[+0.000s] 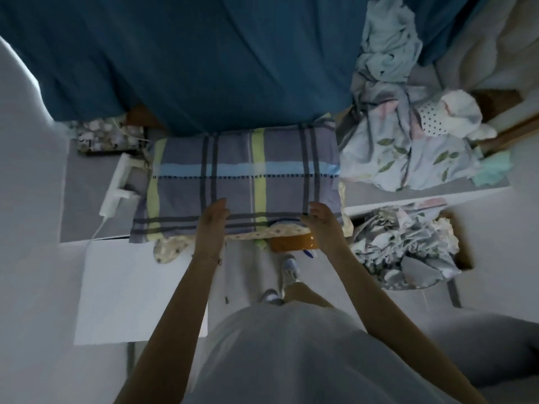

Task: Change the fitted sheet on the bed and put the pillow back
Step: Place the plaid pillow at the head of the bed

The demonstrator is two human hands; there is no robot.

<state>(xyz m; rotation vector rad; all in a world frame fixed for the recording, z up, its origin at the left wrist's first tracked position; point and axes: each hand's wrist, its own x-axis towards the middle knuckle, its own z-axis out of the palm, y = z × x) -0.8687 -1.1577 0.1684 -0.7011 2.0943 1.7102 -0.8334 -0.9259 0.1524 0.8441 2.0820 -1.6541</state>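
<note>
Pillow lies flat on a grey shelf at the bed's edge. Its far side touches the blue sheet, which looks already fitted.

Right hand — fingers curled, pinching the pillow's near edge. Left hand lies against the same edge, fingers nearly straight, no firm grip evident.

Step judged: lift the pillow and carry it onto the bed. Best to get both hands under the near edge, set wider toward the corners, and lift clear before moving forward — a soft pillow will likely sag in the middle.

In the way:
- Tape roll under the near edge beside the right hand, and a patterned cloth beneath. Either may drag off.
- Charger just left of the pillow.
- Floral heap to the right, with a box of crumpled fabric nearer the person.
</note>
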